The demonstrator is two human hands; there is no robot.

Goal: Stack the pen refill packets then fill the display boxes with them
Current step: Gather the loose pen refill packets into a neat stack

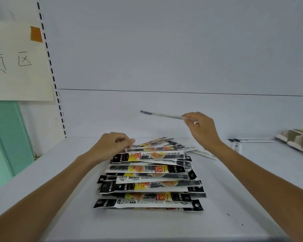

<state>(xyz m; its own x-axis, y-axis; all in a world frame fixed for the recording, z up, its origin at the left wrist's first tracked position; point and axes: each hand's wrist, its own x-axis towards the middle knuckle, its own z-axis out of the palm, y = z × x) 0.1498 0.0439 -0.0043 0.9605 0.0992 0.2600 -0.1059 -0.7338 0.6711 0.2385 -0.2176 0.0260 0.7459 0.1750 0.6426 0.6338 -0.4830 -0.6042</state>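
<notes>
The right hand pinches one packet, seemingly light and floppy, by its stiffer end above the slippery-looking heap between both hands. The left hand touches the heap with curled fingers, grip unclear.

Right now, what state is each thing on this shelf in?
Packet pile: lying flat, loosely fanned, not squared.
Lifted packet: in the air, pinched at one end by the right hand.
Left hand: fingers curled on the pile's far end; grip unclear.
Stray packets: flat on the shelf, apart from the pile.
Display box: at the right edge, near compartments look empty.
Paper sign: taped up at left.
</notes>
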